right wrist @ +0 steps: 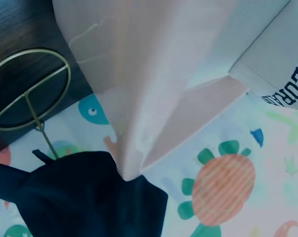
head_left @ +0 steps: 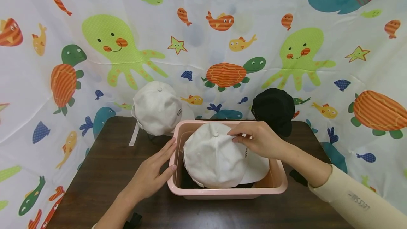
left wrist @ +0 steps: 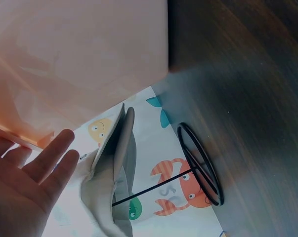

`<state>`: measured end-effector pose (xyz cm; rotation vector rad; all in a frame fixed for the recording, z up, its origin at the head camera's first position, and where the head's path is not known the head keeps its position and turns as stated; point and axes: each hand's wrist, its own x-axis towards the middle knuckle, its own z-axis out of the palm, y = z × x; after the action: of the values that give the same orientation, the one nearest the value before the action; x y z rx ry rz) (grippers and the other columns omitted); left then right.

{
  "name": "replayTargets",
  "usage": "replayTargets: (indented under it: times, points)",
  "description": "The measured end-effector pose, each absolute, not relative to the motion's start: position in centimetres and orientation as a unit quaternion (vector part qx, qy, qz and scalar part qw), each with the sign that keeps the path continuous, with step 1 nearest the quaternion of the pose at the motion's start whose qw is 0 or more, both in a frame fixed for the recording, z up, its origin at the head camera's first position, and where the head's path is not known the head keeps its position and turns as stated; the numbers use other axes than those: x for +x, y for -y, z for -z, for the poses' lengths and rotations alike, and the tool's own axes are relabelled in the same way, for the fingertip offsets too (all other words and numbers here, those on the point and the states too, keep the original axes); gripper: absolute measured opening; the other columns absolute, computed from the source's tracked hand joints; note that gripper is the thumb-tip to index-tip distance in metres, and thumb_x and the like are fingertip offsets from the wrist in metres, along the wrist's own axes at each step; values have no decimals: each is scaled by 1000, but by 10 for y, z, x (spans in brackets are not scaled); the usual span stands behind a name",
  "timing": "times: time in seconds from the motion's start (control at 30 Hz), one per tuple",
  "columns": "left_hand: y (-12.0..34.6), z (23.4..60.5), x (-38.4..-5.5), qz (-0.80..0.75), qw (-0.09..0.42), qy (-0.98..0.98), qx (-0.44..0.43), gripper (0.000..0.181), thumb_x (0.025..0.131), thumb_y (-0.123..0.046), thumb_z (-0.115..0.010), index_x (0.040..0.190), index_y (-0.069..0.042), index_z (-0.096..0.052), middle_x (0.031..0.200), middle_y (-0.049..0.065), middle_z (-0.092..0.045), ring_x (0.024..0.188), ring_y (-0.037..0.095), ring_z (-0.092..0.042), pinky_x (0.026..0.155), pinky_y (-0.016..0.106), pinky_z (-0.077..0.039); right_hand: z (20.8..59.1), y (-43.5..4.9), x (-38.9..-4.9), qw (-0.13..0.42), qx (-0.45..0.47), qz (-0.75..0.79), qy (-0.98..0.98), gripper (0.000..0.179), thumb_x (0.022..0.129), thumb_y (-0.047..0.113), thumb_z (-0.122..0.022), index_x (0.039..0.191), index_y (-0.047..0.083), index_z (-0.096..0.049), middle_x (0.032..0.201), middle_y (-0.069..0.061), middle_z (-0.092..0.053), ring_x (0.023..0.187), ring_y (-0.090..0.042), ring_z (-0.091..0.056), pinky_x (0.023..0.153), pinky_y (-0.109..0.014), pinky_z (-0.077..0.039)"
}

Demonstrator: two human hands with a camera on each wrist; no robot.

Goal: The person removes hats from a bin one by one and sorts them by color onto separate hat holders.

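Note:
A white baseball cap (head_left: 211, 158) with dark lettering sits in a pink plastic bin (head_left: 233, 192), its brim toward the right. My right hand (head_left: 262, 139) pinches the cloth of its crown near the top. In the right wrist view the cap's lettered front (right wrist: 282, 74) shows above the bin wall (right wrist: 139, 74). Straight fingers of my left hand (head_left: 152, 172) touch the bin's left rim; the left wrist view has this hand (left wrist: 27, 187) beside the bin (left wrist: 89, 54). Something black (head_left: 189, 181) lies beneath the cap, mostly hidden.
Behind the bin's left corner, another white cap (head_left: 157, 109) hangs on a wire stand (left wrist: 200, 165). A black cap (head_left: 274, 110) is on a stand (right wrist: 30, 94) at the back right. The dark wooden table (head_left: 111, 158) meets a sea-animal curtain (head_left: 197, 56).

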<state>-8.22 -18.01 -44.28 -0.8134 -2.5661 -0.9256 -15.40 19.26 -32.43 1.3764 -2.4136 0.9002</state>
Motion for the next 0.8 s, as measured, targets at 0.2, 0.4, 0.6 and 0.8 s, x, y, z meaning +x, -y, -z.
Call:
replayTargets:
  times: [0.2, 0.4, 0.6, 0.8]
  points:
    - [180, 444, -83, 321, 149, 891, -285, 63, 102, -23, -66, 159, -7, -45, 169, 2, -34, 149, 23, -43, 117, 10, -17, 317, -192, -155, 130, 480, -299, 814, 33, 80, -11, -83, 106, 9, -81, 103, 0, -78, 84, -12, -71, 66, -26, -59]
    - [180, 444, -83, 318, 151, 891, -287, 64, 102, -24, -66, 160, -9, -43, 169, 2, -35, 149, 23, -43, 117, 11, -18, 308, -191, -156, 141, 482, -292, 814, 33, 78, -11, -84, 105, 8, -81, 101, -1, -79, 85, -14, -72, 68, -29, -61]
    - [181, 444, -84, 315, 146, 893, -285, 66, 103, -25, -66, 162, -13, -41, 169, 2, -34, 150, 22, -42, 118, 12, -18, 297, -190, -158, 157, 475, -288, 816, 31, 79, -9, -85, 103, 9, -81, 98, 2, -78, 80, -10, -70, 67, -30, -61]
    - [182, 445, -85, 313, 145, 893, -287, 66, 102, -25, -66, 162, -14, -40, 170, 1, -34, 150, 22, -42, 119, 12, -18, 286, -190, -160, 167, 472, -292, 815, 31, 78, -8, -86, 104, 9, -81, 98, 4, -78, 82, -9, -70, 68, -27, -59]
